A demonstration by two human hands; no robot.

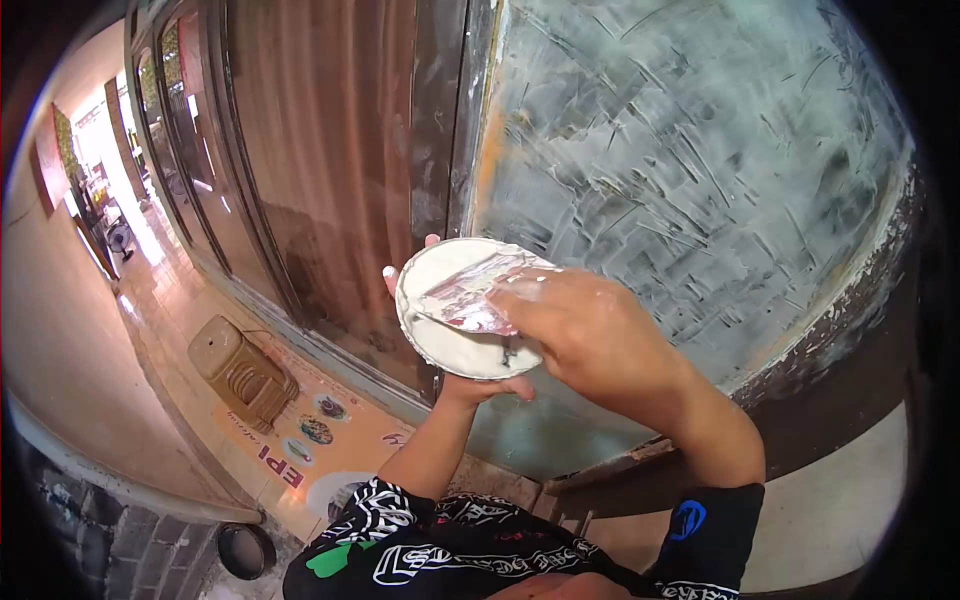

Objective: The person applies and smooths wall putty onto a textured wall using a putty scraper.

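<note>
My left hand (482,388) supports a round tub (421,352) from below, its fingertips showing past the far left rim. White putty (450,262) fills the tub nearly to the top, and some is smeared on the rim. In my right hand (590,318) is a putty knife (465,300), its wide blade streaked with putty and lying over the putty surface. The fingers press on the blade's near end; its handle is hidden. Beyond the tub stands a grey-green wall panel (650,190) covered with rough, crossing strokes of white putty.
A brown-framed window with a curtain (320,150) stands left of the panel. Below left are a plastic stool (225,350), a printed orange banner (335,465) on the floor and a dark round bucket (246,550). A fan (120,238) stands farther down the passage.
</note>
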